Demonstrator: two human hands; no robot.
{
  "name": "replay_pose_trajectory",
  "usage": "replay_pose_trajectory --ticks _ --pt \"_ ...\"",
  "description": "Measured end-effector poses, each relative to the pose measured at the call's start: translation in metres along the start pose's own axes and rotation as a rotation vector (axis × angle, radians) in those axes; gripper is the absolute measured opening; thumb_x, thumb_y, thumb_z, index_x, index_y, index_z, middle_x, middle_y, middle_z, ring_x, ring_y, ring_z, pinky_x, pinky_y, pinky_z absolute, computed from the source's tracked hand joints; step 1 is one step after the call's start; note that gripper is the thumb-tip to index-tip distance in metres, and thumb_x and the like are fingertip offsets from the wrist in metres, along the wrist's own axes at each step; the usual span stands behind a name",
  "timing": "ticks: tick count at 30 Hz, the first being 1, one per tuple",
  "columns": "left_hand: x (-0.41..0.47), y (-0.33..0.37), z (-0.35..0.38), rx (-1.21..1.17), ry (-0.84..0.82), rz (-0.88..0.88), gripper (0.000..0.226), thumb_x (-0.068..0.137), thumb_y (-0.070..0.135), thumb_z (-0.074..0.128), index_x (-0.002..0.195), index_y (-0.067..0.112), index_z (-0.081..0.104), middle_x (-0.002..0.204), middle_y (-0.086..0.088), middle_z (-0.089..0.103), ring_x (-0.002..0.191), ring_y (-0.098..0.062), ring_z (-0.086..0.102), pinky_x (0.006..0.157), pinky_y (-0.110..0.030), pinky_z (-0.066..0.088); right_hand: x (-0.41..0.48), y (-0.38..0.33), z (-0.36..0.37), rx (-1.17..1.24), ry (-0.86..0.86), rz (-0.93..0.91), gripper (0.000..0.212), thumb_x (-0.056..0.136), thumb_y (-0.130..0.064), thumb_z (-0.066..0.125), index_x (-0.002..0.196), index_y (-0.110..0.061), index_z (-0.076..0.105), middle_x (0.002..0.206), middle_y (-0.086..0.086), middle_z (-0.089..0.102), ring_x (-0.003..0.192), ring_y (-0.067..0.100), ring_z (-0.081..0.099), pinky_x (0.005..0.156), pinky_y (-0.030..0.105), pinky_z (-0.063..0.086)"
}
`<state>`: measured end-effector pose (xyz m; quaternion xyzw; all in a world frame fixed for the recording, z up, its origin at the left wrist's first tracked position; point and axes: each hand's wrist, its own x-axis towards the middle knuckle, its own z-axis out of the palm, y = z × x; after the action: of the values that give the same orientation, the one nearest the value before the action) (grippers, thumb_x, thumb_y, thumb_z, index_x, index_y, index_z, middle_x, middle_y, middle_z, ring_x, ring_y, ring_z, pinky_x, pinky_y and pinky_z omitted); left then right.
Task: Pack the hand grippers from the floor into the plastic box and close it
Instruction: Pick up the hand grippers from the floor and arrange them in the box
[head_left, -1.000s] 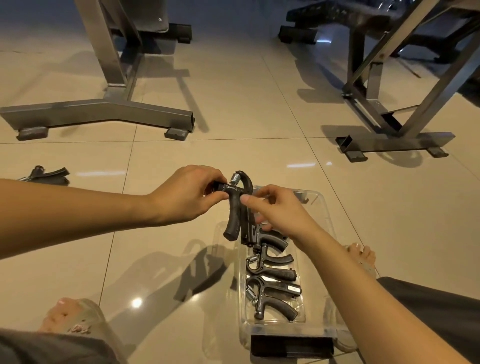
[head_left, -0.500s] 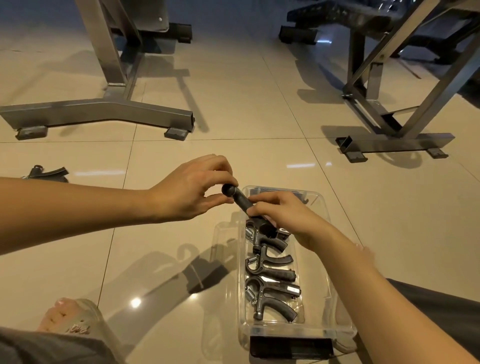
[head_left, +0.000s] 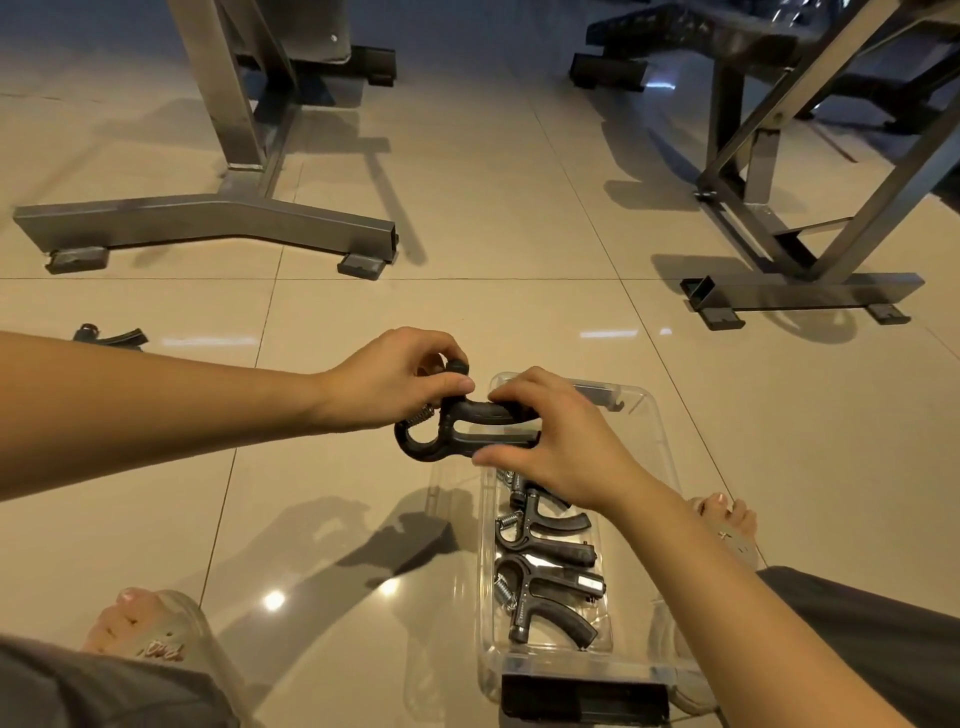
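Resting on the floor (head_left: 467, 208), the clear box (head_left: 669, 467) contains packed grippers (head_left: 545, 577) laid side by side. Left hand (head_left: 389, 387) pinches the held gripper (head_left: 480, 413) at its knob end; right hand (head_left: 561, 441) clasps both handles with curled fingers, over the box's far left rim. A loose gripper (head_left: 111, 336) lies on the floor, far left. Lettering on the sandal (head_left: 166, 642) is unreadable.

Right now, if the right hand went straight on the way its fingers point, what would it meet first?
Most likely the left hand: the right hand points leftward, gripping the handles of the hand gripper, and the left hand pinches that gripper's other end directly in line. Their depth is unclear.
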<state>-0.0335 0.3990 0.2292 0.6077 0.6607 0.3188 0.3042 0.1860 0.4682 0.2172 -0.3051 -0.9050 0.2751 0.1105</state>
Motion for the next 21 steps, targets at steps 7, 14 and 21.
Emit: replay_pose_trajectory --ticks 7,14,21 --pt "0.004 0.000 0.000 -0.058 -0.007 -0.072 0.016 0.092 0.032 0.071 0.096 0.017 0.073 0.077 -0.004 0.075 0.077 -0.028 0.070 0.082 -0.051 0.055 -0.006 0.008 0.011 -0.351 0.101 -0.158 0.066 0.078 -0.048 0.077 0.135 -0.022 0.055 0.138 0.000 0.048 0.130 0.021 0.040 0.106 0.038 0.038" --pt "0.015 0.003 0.016 -0.100 -0.128 -0.105 0.020 0.098 0.024 0.063 0.114 0.014 0.067 0.085 -0.007 0.076 0.080 -0.022 0.072 0.085 -0.042 0.059 -0.013 0.028 0.002 -0.387 0.075 -0.109 0.059 0.080 -0.032 0.078 0.132 -0.020 0.053 0.133 -0.003 0.050 0.129 0.019 0.040 0.099 0.034 0.045" --pt "0.022 -0.001 0.043 0.330 -0.336 -0.060 0.062 0.086 0.041 0.076 0.140 0.022 0.052 0.125 0.004 0.064 0.111 -0.011 0.061 0.098 -0.030 0.049 -0.039 0.081 0.008 -0.380 -0.024 0.149 0.061 0.083 -0.031 0.076 0.136 -0.018 0.048 0.137 -0.002 0.046 0.131 0.019 0.036 0.107 0.037 0.043"
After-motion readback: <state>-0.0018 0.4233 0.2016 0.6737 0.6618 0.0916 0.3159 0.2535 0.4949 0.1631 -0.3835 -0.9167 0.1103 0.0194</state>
